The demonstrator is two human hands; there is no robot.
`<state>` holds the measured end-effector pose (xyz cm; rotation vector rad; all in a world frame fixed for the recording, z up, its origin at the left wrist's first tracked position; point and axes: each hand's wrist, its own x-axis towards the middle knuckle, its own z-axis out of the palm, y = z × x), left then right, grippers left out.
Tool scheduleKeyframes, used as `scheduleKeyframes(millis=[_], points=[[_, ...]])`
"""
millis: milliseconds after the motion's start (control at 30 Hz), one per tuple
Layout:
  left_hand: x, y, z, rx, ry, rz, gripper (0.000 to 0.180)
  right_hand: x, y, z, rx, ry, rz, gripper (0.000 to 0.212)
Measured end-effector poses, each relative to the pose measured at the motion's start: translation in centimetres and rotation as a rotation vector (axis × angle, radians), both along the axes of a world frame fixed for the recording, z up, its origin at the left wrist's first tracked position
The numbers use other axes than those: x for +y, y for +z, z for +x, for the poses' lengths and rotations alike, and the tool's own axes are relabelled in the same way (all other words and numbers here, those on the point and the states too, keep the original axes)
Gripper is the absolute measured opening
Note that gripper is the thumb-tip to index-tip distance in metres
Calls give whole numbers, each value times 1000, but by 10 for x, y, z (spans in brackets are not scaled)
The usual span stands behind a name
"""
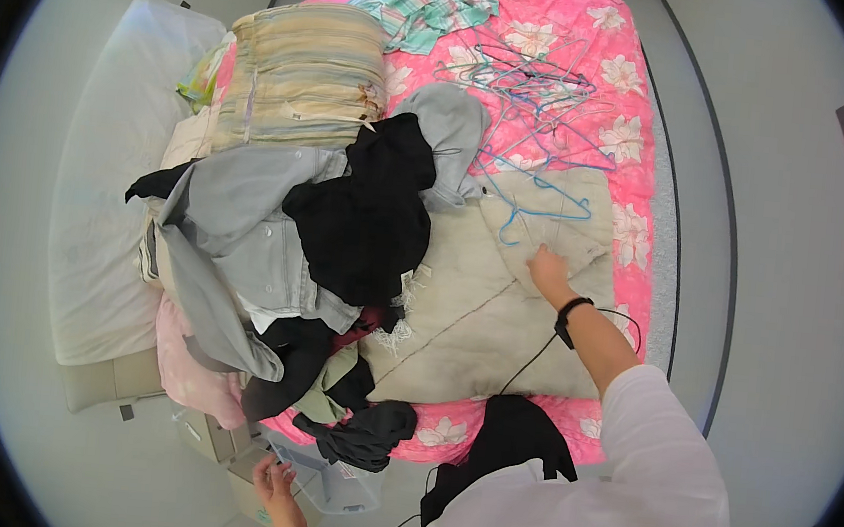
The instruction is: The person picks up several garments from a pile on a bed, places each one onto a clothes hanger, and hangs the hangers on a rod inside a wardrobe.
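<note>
My right hand [547, 267] reaches over a beige blanket [468, 313] on the bed, its fingers closed. Whatever it pinches is too small to make out. Just beyond the fingertips lies a blue hanger [547, 214] on the blanket's folded corner. More thin wire hangers [528, 87] form a tangled heap farther back. Low on the left, my left hand [274, 486] is held in the air near a clear plastic bin [347, 490], fingers loosely bent and apart, with nothing in them.
Left of the blanket is a pile with a grey denim jacket [279, 231] and black garments [371, 219]. Behind stand a striped folded quilt [303, 72] and a checked shirt [429, 13]. Pink floral bedding [631, 232] covers the bed; a white-wrapped mattress [113, 186] leans left. A black cable [531, 361] crosses the blanket.
</note>
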<state>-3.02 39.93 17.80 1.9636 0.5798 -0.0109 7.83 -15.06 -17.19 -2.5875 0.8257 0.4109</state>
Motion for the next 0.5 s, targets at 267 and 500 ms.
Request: scheduleKeyframes(millis=[267, 500], points=[[-37, -48, 45, 43, -141, -147, 19, -81, 87, -83, -448, 51, -90, 9], [-29, -103, 55, 102, -189, -36, 19, -70, 130, -113, -344, -508, 1344, 5]])
